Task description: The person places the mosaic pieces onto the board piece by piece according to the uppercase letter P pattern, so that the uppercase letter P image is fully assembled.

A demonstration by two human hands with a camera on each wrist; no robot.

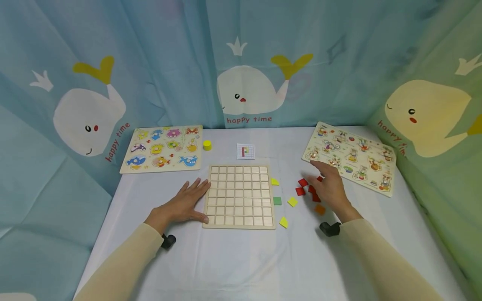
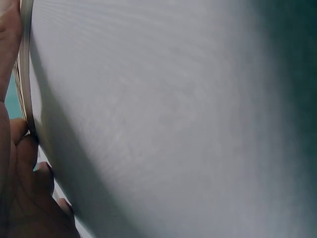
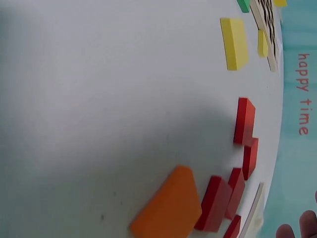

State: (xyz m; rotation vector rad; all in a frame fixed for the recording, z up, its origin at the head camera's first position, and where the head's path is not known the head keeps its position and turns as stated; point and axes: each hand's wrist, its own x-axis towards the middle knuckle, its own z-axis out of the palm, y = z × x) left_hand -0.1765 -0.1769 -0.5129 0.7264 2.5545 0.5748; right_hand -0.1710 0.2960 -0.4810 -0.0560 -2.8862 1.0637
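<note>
Left hand point(image 1: 184, 203) flat, touching grid board point(image 1: 239, 195) | right hand point(image 1: 329, 188) relaxed over red tiles point(image 3: 245, 121) – orange tile point(image 3: 171, 206) clear only from right wrist

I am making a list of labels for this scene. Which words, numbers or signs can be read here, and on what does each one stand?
"happy time": red letters on the curtain under the middle whale.
"happy time": slanted, beside the left whale.
"happy time": partly cut off, beside the yellow whale; also in the right wrist view.
Pattern card: coloured squares only, no text.
Picture puzzles: no readable text at this size.
</note>
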